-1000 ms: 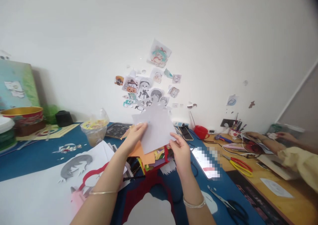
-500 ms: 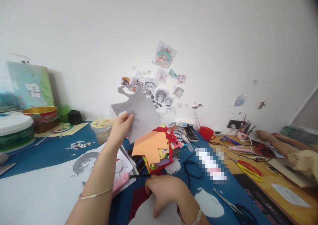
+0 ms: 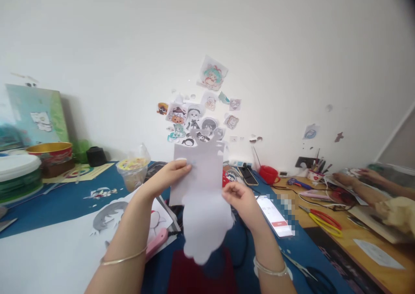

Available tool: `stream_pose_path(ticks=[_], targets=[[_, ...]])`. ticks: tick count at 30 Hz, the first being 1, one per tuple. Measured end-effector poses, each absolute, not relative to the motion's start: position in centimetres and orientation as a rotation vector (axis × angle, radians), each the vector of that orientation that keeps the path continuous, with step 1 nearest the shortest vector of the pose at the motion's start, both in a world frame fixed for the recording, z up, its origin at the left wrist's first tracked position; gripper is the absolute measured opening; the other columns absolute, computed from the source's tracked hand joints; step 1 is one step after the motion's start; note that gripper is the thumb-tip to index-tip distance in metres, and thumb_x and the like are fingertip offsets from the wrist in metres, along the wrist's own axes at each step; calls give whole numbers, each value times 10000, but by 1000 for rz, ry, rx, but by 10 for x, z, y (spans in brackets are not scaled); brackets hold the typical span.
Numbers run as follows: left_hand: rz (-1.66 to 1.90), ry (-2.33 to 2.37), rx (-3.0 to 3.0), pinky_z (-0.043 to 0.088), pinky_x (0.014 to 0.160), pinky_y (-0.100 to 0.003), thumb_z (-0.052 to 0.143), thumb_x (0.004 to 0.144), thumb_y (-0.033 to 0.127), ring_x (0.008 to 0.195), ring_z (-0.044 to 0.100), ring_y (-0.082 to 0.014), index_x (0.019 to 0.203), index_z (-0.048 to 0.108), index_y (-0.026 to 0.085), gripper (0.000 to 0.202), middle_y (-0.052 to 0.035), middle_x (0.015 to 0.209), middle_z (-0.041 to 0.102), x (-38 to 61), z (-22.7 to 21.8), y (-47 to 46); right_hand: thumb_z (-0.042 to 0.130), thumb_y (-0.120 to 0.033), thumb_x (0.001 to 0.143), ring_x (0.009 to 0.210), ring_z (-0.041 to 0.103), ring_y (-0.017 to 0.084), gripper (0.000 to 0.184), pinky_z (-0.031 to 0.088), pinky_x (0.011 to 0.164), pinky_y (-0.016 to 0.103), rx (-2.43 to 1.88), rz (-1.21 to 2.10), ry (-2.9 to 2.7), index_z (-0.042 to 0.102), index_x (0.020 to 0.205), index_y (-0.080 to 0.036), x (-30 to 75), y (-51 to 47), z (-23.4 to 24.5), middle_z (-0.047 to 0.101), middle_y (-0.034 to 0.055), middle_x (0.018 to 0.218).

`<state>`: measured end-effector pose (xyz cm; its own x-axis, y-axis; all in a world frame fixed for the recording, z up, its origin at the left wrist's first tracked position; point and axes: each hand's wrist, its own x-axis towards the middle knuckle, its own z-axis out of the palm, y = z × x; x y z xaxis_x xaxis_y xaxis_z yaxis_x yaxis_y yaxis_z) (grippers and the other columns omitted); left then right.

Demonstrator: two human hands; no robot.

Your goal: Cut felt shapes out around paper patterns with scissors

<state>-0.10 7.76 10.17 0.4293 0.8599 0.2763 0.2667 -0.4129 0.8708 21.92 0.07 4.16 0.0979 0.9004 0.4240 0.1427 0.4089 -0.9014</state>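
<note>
My left hand pinches the left edge of a pale grey paper cut-out, held upright over the table. My right hand is closed on a second white cloud-shaped cut-out, held up against the lower part of the grey sheet. Both papers hide the stack of coloured paper behind them. A dark red paper frame lies flat on the blue table cover just below the hands.
A phone lies right of my right hand. Red-and-yellow scissors and black scissors lie on the right. Another person's arms rest at the far right. A plastic cup, tins and a pink knife sit on the left.
My right hand lifted the white cloud-shaped piece off the table and brought it up to the grey sheet. My left hand moved the grey sheet right and turned it upright, covering the coloured stack.
</note>
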Motion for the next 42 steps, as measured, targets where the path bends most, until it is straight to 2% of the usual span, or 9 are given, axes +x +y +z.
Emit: stream_pose_path(ticks=[5,9,15,21,26,33,39,42], targets=[[761,794,1931,380,535,-228,506,750,535,609,457,-125,702,489,188,351,28,680,449,9,100,75,680,-337,665,714,526,161,194,418,664,271,-1004,553,-1025,619,755,-177,226,14,36,590,12,756],[754,772,2024,416,594,-240,474,775,531,660,467,-131,694,507,185,357,23,727,447,15,100,74,675,-371,655,693,539,164,250,430,646,281,-1018,543,-907,616,790,-168,226,18,33,603,17,751],[762,752,2118,430,594,-250,443,793,514,682,492,-153,705,551,191,351,3,707,514,20,100,72,689,-360,629,603,548,156,230,423,556,258,-1017,588,-878,595,720,-171,220,19,32,597,-5,631],[804,766,2107,442,640,-251,421,800,532,798,520,-184,766,577,195,374,-30,820,572,21,98,73,683,-344,653,610,567,159,212,421,548,251,-1024,575,-850,594,745,-175,220,21,28,623,-2,649],[776,803,2149,433,574,-246,422,803,516,686,514,-160,732,562,197,356,-10,740,549,24,98,73,676,-359,662,594,574,164,228,434,540,258,-1015,589,-816,590,766,-175,218,20,27,638,5,647],[823,835,2113,400,494,-233,466,776,515,590,485,-139,668,516,197,340,7,661,496,27,96,76,693,-361,649,674,599,175,253,462,598,269,-962,602,-750,598,792,-176,214,19,30,642,19,718],[821,811,1918,410,492,-236,452,793,547,585,507,-141,739,506,192,363,17,656,502,26,91,81,684,-414,665,606,587,164,321,470,518,262,-888,719,-741,624,894,-197,219,14,38,612,-3,668],[825,788,1838,404,490,-223,464,793,545,579,504,-131,742,500,192,358,27,647,506,26,88,82,708,-397,651,642,600,167,318,474,528,255,-852,780,-724,630,887,-199,220,14,38,644,14,727]])
